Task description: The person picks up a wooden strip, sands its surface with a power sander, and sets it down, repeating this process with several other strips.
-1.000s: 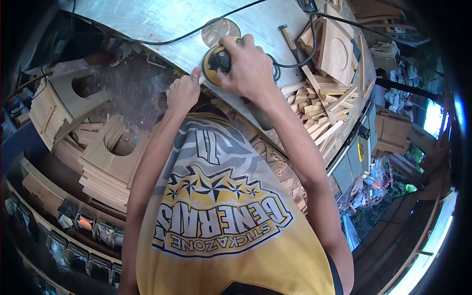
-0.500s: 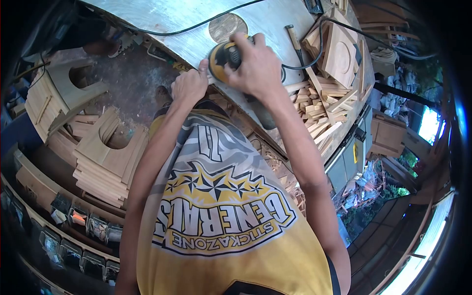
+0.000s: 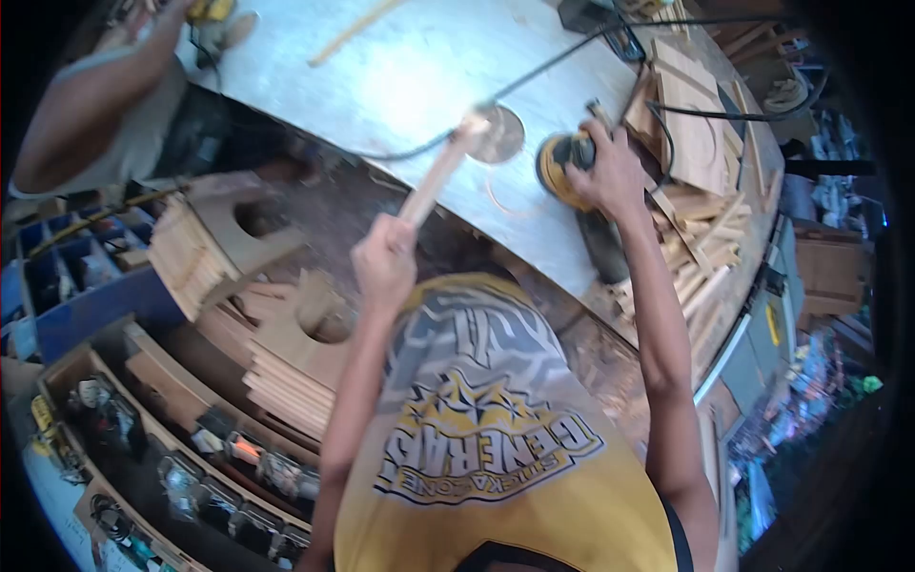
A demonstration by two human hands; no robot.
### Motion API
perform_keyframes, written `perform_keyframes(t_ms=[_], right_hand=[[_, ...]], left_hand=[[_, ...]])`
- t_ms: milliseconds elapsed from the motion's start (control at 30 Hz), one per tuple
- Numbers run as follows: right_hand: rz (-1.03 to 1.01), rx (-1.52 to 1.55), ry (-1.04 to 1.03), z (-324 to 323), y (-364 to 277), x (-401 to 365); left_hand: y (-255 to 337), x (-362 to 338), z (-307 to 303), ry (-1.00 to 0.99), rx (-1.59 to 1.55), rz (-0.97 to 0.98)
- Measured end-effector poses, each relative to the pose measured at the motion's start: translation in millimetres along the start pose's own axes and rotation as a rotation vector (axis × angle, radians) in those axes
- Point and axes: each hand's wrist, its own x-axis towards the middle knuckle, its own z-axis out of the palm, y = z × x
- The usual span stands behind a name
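Note:
My left hand (image 3: 386, 259) is closed round one end of a narrow wood strip (image 3: 438, 181). The strip slants up over the pale tabletop (image 3: 381, 105), its far end near a round brown patch (image 3: 500, 135) in the surface. My right hand (image 3: 615, 173) grips a yellow and black sander (image 3: 564, 167), which sits near the table's front edge. Motion blur softens the strip and the fingers. A black cord (image 3: 553, 65) crosses the tabletop and passes behind the strip.
Cut wood pieces (image 3: 701, 234) and panels (image 3: 686, 105) lie right of the sander. Another person's arm (image 3: 114, 86) is at upper left, near a yellow tool (image 3: 217, 11). Another strip (image 3: 353, 33) lies at the back. Stacked cut-out boards (image 3: 295, 357) stand at lower left.
My hands have moved apart. The sander has shifted right, and my left hand now holds the strip out over the table. The view has swung left, bringing another person into sight.

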Motion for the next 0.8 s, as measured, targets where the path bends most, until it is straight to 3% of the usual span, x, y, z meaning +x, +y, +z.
perform_keyframes(t_ms=[100,233,333,800], right_hand=[[-0.018,0.051,-0.017,3.1,-8.9,-2.5],[0.008,0.046,-0.035,-2.0,-26.0,-3.6],[0.021,0.052,-0.038,-1.2,-29.3,-3.7],[-0.020,0.100,0.026,8.7,-15.6,-20.6]], left_hand=[[41.5,20.4,-0.4,0.104,-0.207,0.329],[70.2,35.8,0.0,-0.011,-0.318,0.496],[87.8,36.8,1.8,-0.120,-0.443,0.494],[146.5,16.3,10.0,-0.222,-0.744,0.430]])
